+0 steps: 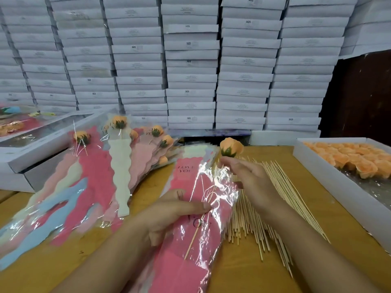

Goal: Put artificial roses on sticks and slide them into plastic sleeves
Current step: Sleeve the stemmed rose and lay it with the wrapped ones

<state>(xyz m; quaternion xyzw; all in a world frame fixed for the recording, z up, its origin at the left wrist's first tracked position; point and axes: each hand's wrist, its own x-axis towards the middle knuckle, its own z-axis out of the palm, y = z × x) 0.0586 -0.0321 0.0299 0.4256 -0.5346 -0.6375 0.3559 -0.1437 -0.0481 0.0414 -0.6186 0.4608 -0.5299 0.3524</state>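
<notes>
We have one rose on its stick, half into the top sleeve. Right hand fingers pinch under the bloom; left hand fingers clamp the sleeve. At ten o'clock lie finished roses; at two o'clock the box holds many more

Right hand pinches orange rose stem; left hand holds pink sleeve, stick apparently inside.

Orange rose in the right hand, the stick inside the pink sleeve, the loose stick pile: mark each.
orange rose (231,147): head view, on its petals.
stick (195,233): head view, mid-shaft inside the sleeve.
stick pile (281,197): head view, middle of the bundle.
</notes>
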